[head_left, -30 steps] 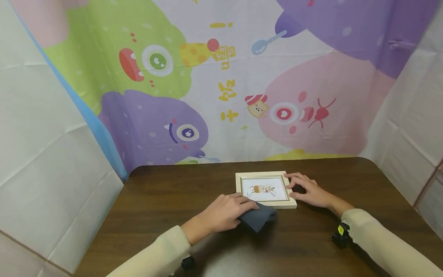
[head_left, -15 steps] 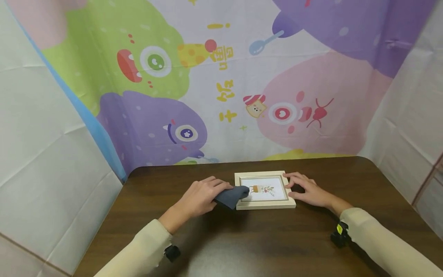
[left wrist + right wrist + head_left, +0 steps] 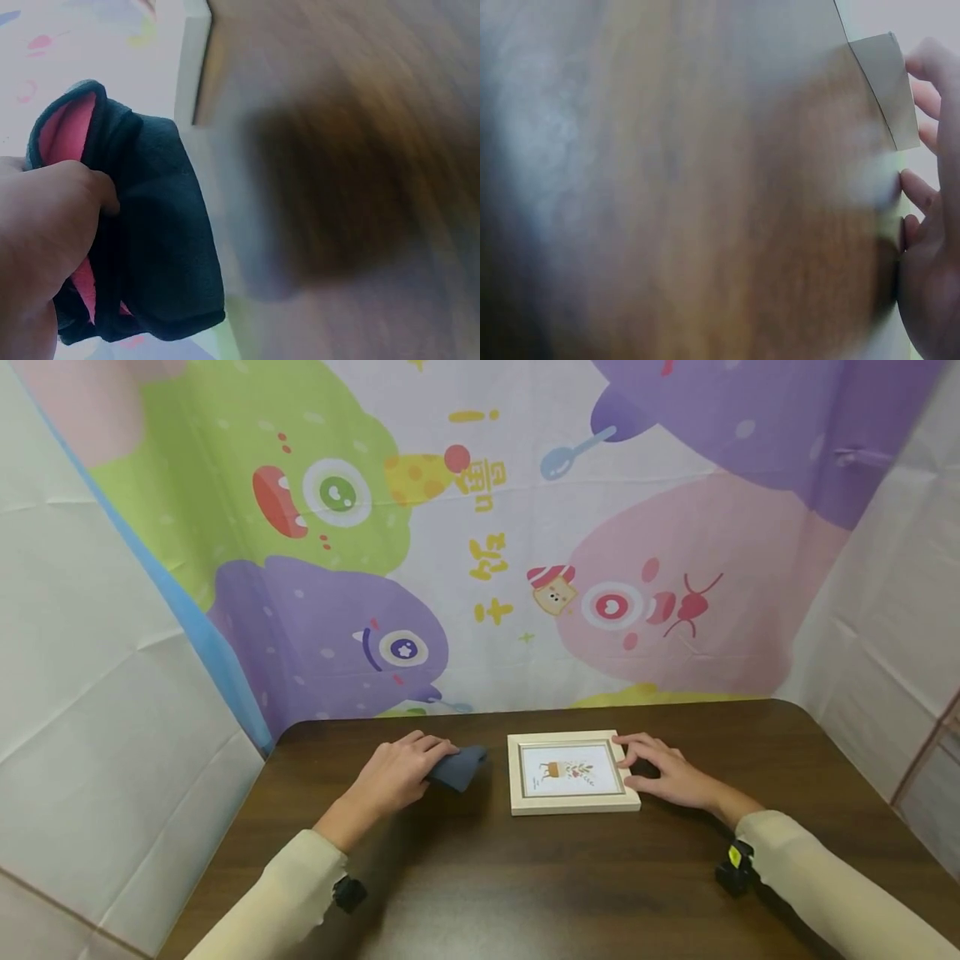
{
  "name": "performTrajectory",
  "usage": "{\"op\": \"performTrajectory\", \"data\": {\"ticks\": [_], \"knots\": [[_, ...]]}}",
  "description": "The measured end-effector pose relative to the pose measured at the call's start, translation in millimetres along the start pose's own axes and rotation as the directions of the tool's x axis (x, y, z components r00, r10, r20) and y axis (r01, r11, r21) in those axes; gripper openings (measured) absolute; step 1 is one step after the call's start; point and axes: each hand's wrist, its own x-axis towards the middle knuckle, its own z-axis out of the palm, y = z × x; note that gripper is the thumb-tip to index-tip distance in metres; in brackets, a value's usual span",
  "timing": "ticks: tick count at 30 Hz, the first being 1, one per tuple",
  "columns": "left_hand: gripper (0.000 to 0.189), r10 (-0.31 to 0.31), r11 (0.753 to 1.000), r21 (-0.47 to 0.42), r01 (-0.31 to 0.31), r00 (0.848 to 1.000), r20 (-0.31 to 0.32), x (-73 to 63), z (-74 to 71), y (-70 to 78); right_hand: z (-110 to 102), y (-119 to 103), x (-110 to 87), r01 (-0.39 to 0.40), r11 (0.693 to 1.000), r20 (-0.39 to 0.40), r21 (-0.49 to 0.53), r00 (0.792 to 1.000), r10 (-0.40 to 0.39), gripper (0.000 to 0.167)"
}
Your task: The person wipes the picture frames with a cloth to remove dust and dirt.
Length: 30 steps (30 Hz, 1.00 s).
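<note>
My left hand grips a folded dark blue-grey cloth, held to the left of the picture frame with a gap between them. Pink lining shows inside the folds of the cloth in the left wrist view, where my thumb presses on it. The cream picture frame lies flat on the table, its print of a small animal and flowers facing up. My right hand holds the frame's right edge, thumb near the front corner and fingers along the side. In the right wrist view the frame's corner shows beside the fingers.
The dark brown wooden table runs back to a curtain printed with colourful cartoon monsters. Pale panels stand on both sides. Black devices sit on both wrists.
My left hand has drawn the cloth leftward across the frame's front and left side, then off it. The right hand and the frame have stayed in place.
</note>
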Motion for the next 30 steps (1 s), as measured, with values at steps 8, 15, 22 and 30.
{"op": "performTrajectory", "data": {"ticks": [8,15,22,30], "knots": [[0.063,0.021,1.000,0.000,-0.021,0.999,0.028,-10.6,15.9,-1.3,-1.4,-2.6,-1.2,-0.002,1.000,0.009,0.005,1.000,0.002,0.016],[0.062,0.004,0.999,-0.043,-0.001,0.998,0.058,-18.9,25.3,0.0,-0.6,-3.0,2.6,0.004,1.000,0.001,0.013,1.000,-0.004,0.014],[0.063,0.019,0.996,-0.094,-0.004,0.986,0.165,-26.0,32.8,7.3,0.1,-0.5,-2.6,-0.006,1.000,-0.001,0.014,1.000,0.006,0.015],[0.062,0.010,0.990,-0.137,0.027,0.966,0.259,-30.6,34.0,10.3,-0.7,-1.9,-2.5,0.005,1.000,-0.012,0.002,1.000,-0.005,0.016]]}}
